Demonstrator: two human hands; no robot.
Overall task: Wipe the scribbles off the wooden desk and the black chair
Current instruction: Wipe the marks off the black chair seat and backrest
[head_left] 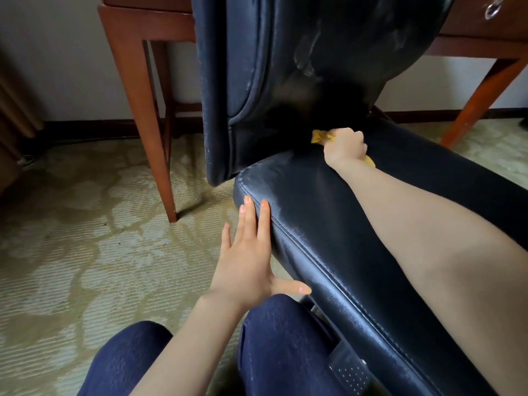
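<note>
Chair [300, 201], black and leather-like, stood directly before me on the carpet. Its seat ran from lower right to centre, and its backrest [271, 67] rose behind, close against the wooden desk [137, 81].

1. Right hand [345, 147]: fingers curled tight round a yellow cloth [319, 137], the fist set on the rear of the seat at the dark crease under the backrest. Cloth showed at both ends of the fist; its middle was hidden in my grip.

2. Left hand [248, 252]: wide, fingers straight and close together, laid flat against the seat's left edge. The fingertips [264, 203] reached the piped seam and the thumb was spread out below the edge.

3. Right forearm: lay across the seat from the right side of the view, covering a strip of the upholstery.

4. Pale smears [307, 62]: on the backrest above the fist. A greyish sheen also lay on the seat's near corner. I could not tell marks from glare.

5. Knees [280, 338]: in dark blue trousers, low in view, the right one just beside the seat's underside, where a black fitting [353, 372] showed.

6. Desk: reddish-brown legs either side of the backrest, which hid its middle. A drawer front with a metal ring pull [493, 8] sat at upper right.

7. Carpet [85, 224]: pale, patterned, under everything. White wall [57, 52] with dark skirting behind.
</note>
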